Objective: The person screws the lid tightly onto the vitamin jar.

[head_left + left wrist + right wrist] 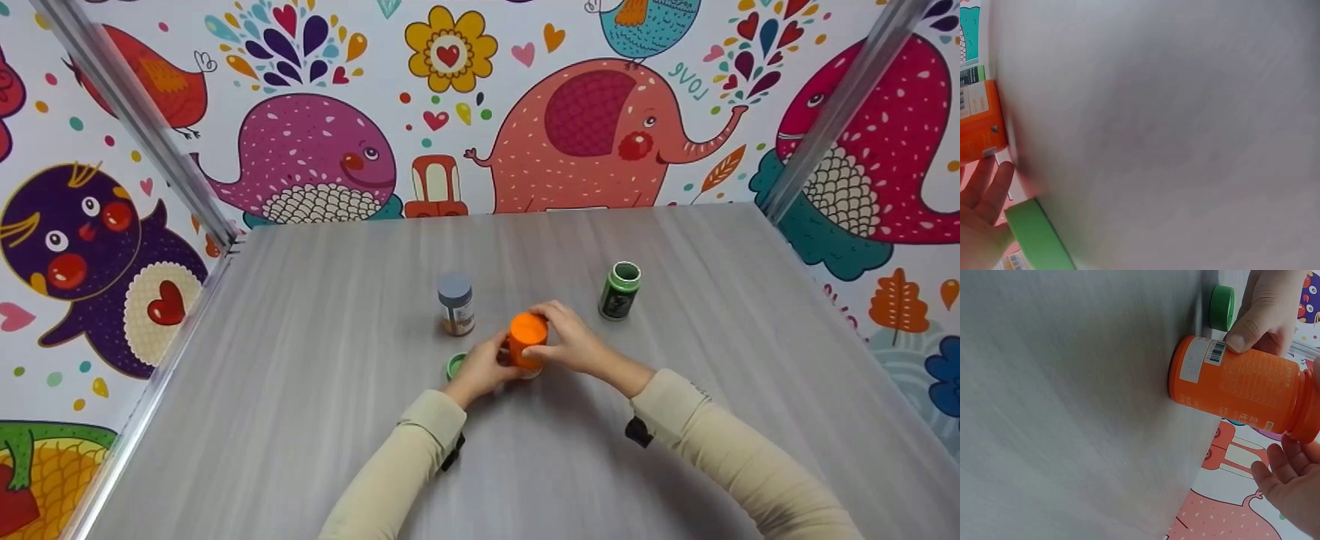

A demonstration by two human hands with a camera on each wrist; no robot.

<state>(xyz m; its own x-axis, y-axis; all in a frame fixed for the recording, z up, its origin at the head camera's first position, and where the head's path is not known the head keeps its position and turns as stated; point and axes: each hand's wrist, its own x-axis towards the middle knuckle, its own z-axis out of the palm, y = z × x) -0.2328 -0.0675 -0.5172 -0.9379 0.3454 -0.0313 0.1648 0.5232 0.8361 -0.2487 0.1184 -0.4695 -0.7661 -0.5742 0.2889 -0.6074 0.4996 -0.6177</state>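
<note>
An orange bottle with an orange screw lid stands upright on the table between both hands. My left hand grips its body low on the left side, the thumb lying near the barcode label in the right wrist view. Around the lid, from the right, is my right hand, with its thumb in front and its fingers behind. Part of that hand falls outside the right wrist view. Beside my left hand a green lid lies on the table, partly hidden by that hand in the head view.
Behind the hands stands a clear bottle with a grey lid. A green bottle without a lid is farther right on the grey table. Walls printed with cartoon animals and metal posts border the table.
</note>
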